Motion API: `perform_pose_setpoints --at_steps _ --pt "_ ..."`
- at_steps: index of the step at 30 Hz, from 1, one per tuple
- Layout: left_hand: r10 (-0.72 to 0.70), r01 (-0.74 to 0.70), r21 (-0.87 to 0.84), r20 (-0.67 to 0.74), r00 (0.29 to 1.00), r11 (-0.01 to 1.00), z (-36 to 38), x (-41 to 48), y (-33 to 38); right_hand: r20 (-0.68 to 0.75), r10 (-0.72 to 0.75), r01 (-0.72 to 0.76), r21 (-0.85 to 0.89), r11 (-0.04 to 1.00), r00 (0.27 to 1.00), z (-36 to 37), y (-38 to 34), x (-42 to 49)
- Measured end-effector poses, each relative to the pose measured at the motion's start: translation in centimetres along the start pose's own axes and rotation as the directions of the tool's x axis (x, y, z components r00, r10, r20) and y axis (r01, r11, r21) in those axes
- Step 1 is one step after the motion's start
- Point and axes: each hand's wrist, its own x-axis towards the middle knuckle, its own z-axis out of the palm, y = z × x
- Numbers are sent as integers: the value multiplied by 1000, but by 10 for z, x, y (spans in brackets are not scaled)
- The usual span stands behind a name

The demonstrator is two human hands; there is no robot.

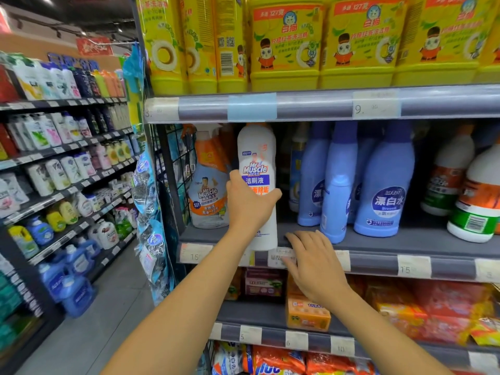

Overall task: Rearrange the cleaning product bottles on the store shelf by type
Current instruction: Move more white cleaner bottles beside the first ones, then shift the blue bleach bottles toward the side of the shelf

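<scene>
My left hand [250,201] grips a tall white Mr Muscle toilet cleaner bottle [257,158], held upright at the front edge of the middle shelf [378,246]. My right hand [311,262] lies flat with straight fingers on the shelf's front lip, just right of the bottle's base. An orange Mr Muscle spray bottle [209,185] stands to the left. Several blue bleach bottles [384,185] stand to the right, then white bottles with orange and green labels [476,201] at the far right.
Yellow dish soap bottles [286,44] fill the shelf above. Soap bars and orange packets [308,312] lie on the shelves below. A wire rack with hanging packets [151,212] flanks the left end. An aisle with shampoo shelves [62,158] runs further left.
</scene>
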Motion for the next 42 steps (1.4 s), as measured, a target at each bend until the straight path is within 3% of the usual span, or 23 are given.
perform_pose_setpoints --at_steps 10,33,39,42 --pt "94 -96 -14 -133 987 995 23 17 -23 20 -40 41 -36 999 999 0 4 -1" --pt "131 -125 45 -170 977 991 31 14 -35 -18 -48 48 -12 999 999 2 5 -1" --pt "26 13 195 -196 980 981 29 -16 -31 -6 -46 46 184 982 999 -26 21 -14" --pt "132 -23 299 -348 928 954 32 -53 -24 -79 -21 41 264 964 997 -52 48 -31"
